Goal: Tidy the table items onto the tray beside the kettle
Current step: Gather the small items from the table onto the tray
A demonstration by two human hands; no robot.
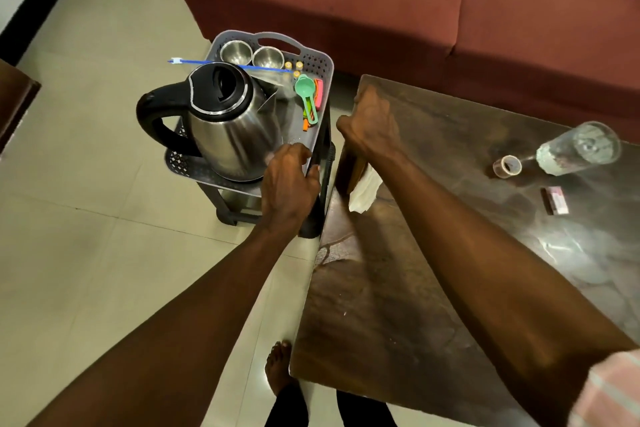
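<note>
The tray [325, 69] sits on a small dark stand [313, 204] at about 10 o'clock from the desk [398, 305]. It already carries the kettle [232, 125] toward 7 o'clock, 2 steel cups [252, 54] at 12 o'clock, a green scoop [306, 94] with other small coloured bits at 3 o'clock, and a clear bag with a blue strip [225, 64] lying across the kettle top.

The left hand [289, 184] is over the tray's near right corner, fingers curled at the rim, grasping it as far as I can judge; whether anything small is in those fingers cannot be told. The right hand [372, 125] rests clenched over the desk's far left edge, at 11 o'clock on the desktop.

Left on the desk: a glass bottle [578, 147] lying on its side at 2 o'clock, a roll of tape [507, 166] touching or just beside its neck, a small box [556, 199] near them, and a white tissue [363, 191] hanging at the left edge.

Risks from here, as I judge them: the kettle takes most of the tray, so the bottle has little room and could roll off. Tugging the tray corner could tip the kettle or slide the tray off the stand. The bag overhangs and could be swept off by a passing arm.
</note>
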